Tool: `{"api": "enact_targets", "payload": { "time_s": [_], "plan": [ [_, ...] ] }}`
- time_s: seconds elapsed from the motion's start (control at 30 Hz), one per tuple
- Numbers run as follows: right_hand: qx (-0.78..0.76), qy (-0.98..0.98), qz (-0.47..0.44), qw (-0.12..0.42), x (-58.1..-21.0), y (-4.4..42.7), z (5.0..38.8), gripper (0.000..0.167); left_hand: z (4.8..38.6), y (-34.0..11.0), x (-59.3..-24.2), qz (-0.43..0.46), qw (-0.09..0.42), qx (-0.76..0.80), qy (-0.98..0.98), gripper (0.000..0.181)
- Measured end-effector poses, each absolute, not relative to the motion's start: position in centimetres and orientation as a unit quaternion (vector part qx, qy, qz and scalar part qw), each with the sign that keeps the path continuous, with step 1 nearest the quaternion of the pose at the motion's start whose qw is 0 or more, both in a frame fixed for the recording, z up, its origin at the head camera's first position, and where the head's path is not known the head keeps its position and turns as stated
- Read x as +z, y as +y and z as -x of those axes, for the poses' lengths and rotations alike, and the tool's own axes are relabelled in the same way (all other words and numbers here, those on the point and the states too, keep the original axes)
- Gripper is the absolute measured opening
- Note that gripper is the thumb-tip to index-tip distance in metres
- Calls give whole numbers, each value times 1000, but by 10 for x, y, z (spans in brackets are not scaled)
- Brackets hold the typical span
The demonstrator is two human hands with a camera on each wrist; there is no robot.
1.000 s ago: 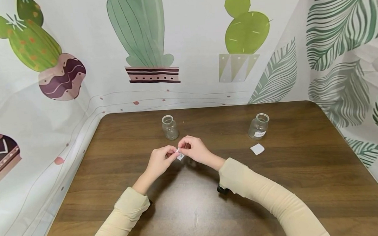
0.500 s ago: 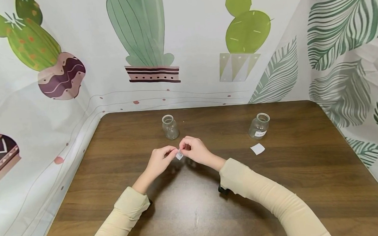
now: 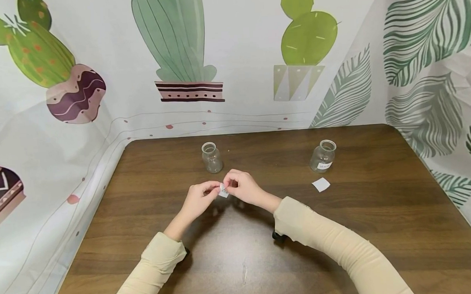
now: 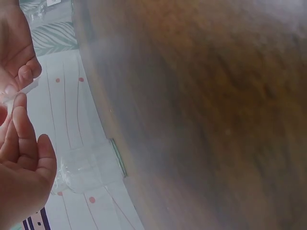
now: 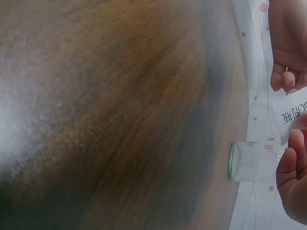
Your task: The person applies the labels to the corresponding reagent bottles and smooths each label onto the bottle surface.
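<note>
A small white paper label (image 3: 223,192) with dark handwritten characters is held low over the table, between both hands. My left hand (image 3: 197,202) pinches its left side with thumb and fingertips. On its other side, my right hand (image 3: 246,188) pinches it the same way. The handwriting on the label (image 5: 290,113) shows in the right wrist view, partly covered by fingers. Just beyond the hands stands a clear glass jar (image 3: 212,158) with no lid and no label visible.
Back right stands another lidless glass jar (image 3: 323,157), with a white label (image 3: 324,166) on its front. A square piece of white paper (image 3: 321,185) lies before it. The brown wooden table (image 3: 241,269) reaches a patterned cloth wall (image 3: 248,76).
The label has tilted and turned a little between my fingertips. Both hands stay almost in place; the jars and the loose paper have not moved.
</note>
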State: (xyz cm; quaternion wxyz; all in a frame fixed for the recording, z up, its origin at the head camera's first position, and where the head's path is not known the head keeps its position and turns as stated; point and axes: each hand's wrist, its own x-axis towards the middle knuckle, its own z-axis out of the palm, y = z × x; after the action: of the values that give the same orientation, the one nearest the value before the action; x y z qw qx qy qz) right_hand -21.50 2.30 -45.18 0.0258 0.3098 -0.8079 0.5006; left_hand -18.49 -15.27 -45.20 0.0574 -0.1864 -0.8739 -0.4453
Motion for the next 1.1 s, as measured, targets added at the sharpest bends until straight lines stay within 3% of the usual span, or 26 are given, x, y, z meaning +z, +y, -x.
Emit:
{"api": "enact_targets", "payload": {
  "time_s": [0.33, 0.6, 1.1],
  "plan": [
    [504, -810, -299, -6, -451, 27, 216, 11, 189, -151, -448, 160, 70, -429, -886, 27],
    [525, -806, -274, 6, -453, 28, 218, 16, 202, -158, -452, 119, 70, -426, -894, 24],
    [526, -820, -226, 8, -457, 42, 223, 12, 216, -167, -462, 63, 40, -408, -910, 28]
  ]
}}
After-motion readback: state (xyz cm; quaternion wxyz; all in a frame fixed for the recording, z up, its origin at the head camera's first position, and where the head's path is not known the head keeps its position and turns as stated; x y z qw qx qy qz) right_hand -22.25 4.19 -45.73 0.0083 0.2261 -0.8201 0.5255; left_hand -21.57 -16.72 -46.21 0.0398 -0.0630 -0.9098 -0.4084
